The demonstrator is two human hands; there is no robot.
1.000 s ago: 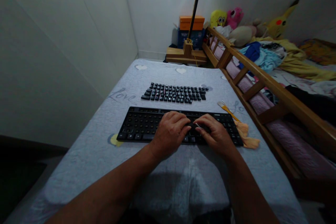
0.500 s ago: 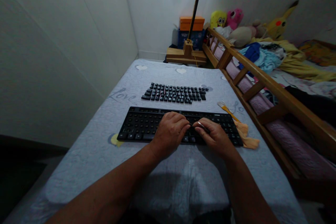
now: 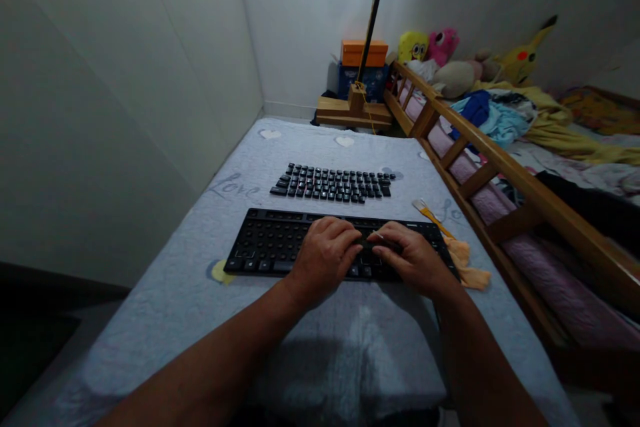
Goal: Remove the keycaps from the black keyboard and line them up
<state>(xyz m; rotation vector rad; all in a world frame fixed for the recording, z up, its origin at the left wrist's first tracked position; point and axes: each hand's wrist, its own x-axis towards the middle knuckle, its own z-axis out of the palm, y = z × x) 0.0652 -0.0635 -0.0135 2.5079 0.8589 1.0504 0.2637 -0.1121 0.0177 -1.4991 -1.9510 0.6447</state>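
Note:
A black keyboard lies across the bed in front of me. Many of its keycaps are off, showing the small key mounts, while the bottom row and the right-hand block still have some keys. My left hand rests over the middle of the keyboard, thumb and fingertips pinched together; what is between them is hidden. Just right of it, my right hand is closed around a thin dark object with a pale glint, too small to name. Both sets of fingertips nearly meet above the keys. Loose black keycaps stand in rows behind the keyboard.
A yellow-handled brush and an orange cloth lie at the keyboard's right end. A wooden bed rail runs along the right side. The wall is on the left, and boxes stand at the far end.
The view has tilted slightly, so things sit a little lower. My fingertips have drawn slightly apart, and the dark object in my right hand shows less.

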